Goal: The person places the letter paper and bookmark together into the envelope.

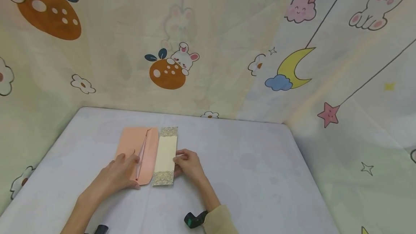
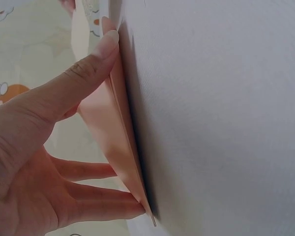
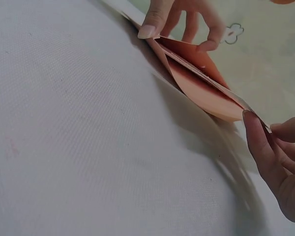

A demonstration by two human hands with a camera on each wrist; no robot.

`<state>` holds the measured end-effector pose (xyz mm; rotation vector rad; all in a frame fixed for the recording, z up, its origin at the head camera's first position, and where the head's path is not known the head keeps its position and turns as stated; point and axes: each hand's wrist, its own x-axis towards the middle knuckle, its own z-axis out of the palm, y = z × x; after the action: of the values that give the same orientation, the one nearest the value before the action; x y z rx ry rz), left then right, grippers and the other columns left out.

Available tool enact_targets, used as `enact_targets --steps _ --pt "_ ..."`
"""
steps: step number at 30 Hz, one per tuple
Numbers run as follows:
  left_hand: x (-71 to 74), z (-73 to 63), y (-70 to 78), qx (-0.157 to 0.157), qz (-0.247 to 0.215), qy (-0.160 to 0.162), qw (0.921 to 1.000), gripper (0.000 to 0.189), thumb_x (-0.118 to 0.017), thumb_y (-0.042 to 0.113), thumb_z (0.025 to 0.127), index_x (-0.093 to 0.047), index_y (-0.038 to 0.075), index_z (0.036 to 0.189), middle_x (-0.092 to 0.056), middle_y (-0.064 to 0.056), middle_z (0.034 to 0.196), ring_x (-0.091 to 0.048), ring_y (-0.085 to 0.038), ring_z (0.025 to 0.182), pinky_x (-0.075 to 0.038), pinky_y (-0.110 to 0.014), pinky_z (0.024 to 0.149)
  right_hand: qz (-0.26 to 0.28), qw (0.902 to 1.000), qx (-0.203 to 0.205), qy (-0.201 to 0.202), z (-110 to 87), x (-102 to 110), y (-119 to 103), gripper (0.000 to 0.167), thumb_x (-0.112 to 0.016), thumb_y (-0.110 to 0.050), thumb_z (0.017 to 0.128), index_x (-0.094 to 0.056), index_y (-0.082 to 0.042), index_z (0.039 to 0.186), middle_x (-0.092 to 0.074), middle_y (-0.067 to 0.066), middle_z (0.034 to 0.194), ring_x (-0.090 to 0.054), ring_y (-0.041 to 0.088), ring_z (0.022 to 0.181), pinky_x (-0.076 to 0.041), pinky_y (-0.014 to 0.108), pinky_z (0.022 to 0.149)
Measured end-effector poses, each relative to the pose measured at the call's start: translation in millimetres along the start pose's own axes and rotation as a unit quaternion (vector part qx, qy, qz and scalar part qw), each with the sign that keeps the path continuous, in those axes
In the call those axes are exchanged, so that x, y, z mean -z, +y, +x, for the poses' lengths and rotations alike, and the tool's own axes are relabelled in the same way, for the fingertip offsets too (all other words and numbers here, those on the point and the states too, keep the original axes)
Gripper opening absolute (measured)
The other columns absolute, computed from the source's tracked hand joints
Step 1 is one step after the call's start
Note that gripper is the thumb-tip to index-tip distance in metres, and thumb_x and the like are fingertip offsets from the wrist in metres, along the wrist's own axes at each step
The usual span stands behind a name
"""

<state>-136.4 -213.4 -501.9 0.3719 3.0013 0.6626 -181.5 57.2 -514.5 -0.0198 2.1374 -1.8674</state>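
A peach envelope (image 1: 133,138) lies on the white table with its flap (image 1: 151,154) folded out to the right. Its mouth gapes in the right wrist view, showing a reddish inside (image 3: 201,61). My left hand (image 1: 118,172) holds the envelope, fingers on its upper face and thumb at the near edge. Just right of the flap, a cream card (image 1: 165,154) with gold lace-patterned ends is pinched at its right edge by my right hand (image 1: 190,165). In the left wrist view, the left hand (image 2: 44,162) spans the envelope (image 2: 105,132).
White cloth covers the table (image 1: 260,176). Behind and beside it hangs a curtain (image 1: 221,64) printed with rabbits, flowers and stars. A black device (image 1: 195,220) sits at the right wrist, near a beige sleeve (image 1: 221,221).
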Motion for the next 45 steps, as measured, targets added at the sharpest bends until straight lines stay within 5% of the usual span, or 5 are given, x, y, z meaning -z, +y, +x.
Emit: enact_targets --steps 18,45 --pt "-0.4 -0.5 0.5 0.000 0.002 0.000 1.0000 0.084 -0.097 0.045 0.057 -0.057 0.015 0.125 -0.055 -0.025 0.111 -0.055 -0.031 0.075 -0.047 -0.044 0.054 0.002 1.0000 -0.002 -0.009 8.3 -14 -2 0.026 -0.066 -0.004 0.094 -0.066 0.004 0.120 -0.076 0.014 0.086 -0.074 0.022 0.065 -0.061 0.039 0.060" --pt "0.3 0.3 3.4 0.011 0.006 -0.010 0.9999 0.084 -0.097 0.044 0.059 -0.057 0.014 0.127 -0.054 -0.028 0.114 -0.058 -0.034 0.079 -0.050 -0.048 0.058 -0.088 0.9953 0.037 -0.017 16.1 -33 -14 0.029 -0.069 -0.008 0.095 -0.069 0.004 0.121 -0.075 0.011 0.083 -0.072 0.023 0.057 -0.059 0.033 0.058"
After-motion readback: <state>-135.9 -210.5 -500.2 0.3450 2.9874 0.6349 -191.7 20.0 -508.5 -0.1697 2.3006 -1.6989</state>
